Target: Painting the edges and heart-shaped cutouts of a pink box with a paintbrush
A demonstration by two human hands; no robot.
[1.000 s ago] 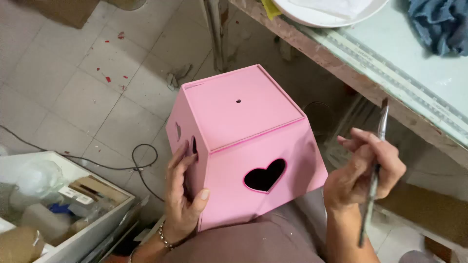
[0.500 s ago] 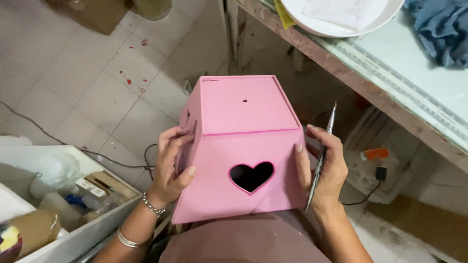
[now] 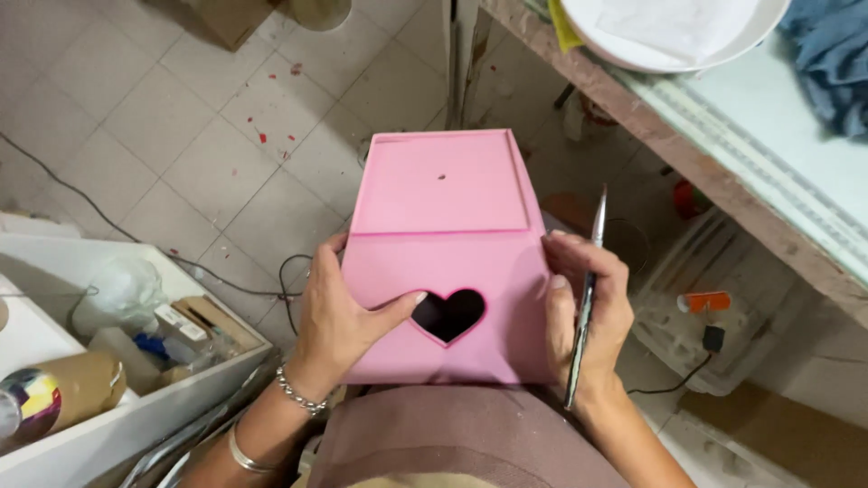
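I hold one pink box (image 3: 443,262) over my lap, between both hands. My left hand (image 3: 339,321) clasps its left side, thumb lying across the front just beside the single heart-shaped hole (image 3: 449,314). My right hand (image 3: 588,307) presses the right edge while gripping one thin brush (image 3: 583,307), which runs upright along my fingers.

At left a white bin (image 3: 136,407) holds packages — a brown cardboard tube (image 3: 68,393) with a shiny end, a small box (image 3: 181,321) with a white label, a clear plastic bag (image 3: 117,289). Two bracelets (image 3: 298,395) circle my left wrist. Upper right, one white bowl (image 3: 633,54) and a blue cloth (image 3: 836,63) sit on the table (image 3: 723,136).
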